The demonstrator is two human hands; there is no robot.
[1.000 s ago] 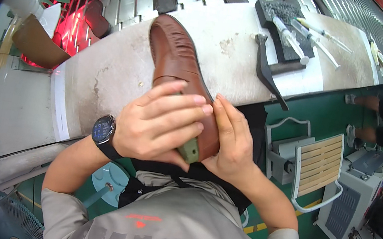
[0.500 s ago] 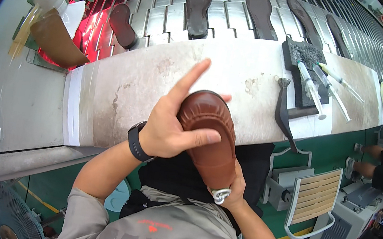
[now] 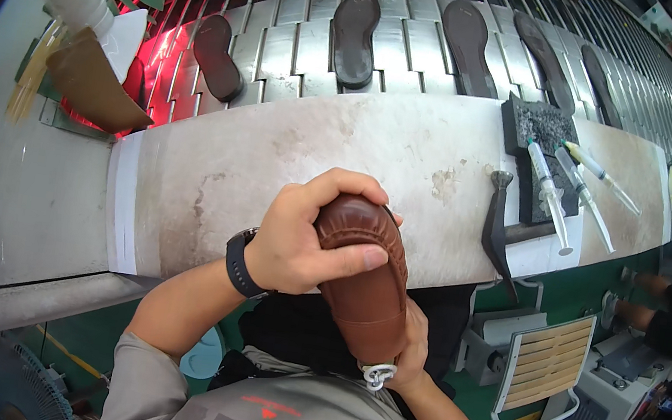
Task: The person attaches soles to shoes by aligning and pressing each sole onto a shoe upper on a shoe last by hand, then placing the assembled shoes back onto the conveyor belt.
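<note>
A brown leather shoe (image 3: 364, 310) with a gathered toe seam is held between both hands, its toe pointing away from me. My left hand (image 3: 310, 237) wraps round the toe, thumb lying across the upper and fingers curled over the front. Lower down, my right hand (image 3: 413, 348) grips the heel end from the right side; some of its fingers are hidden under the shoe. A pale metal fitting (image 3: 377, 376) sticks out at the heel opening. Beneath the toe lies the stained white worktop (image 3: 292, 151).
Right on the worktop are a hammer (image 3: 497, 225), a dark block (image 3: 540, 123) and several syringes (image 3: 549, 194). Beyond runs a slatted metal conveyor (image 3: 414, 39) carrying dark soles (image 3: 354, 39). A slatted chair (image 3: 543, 363) stands at right, a fan (image 3: 14, 388) at lower left.
My left hand's fingers, stretched out before, have curled down round the toe. The shoe sits slightly lower in view, while my right hand keeps its hold on the heel.
</note>
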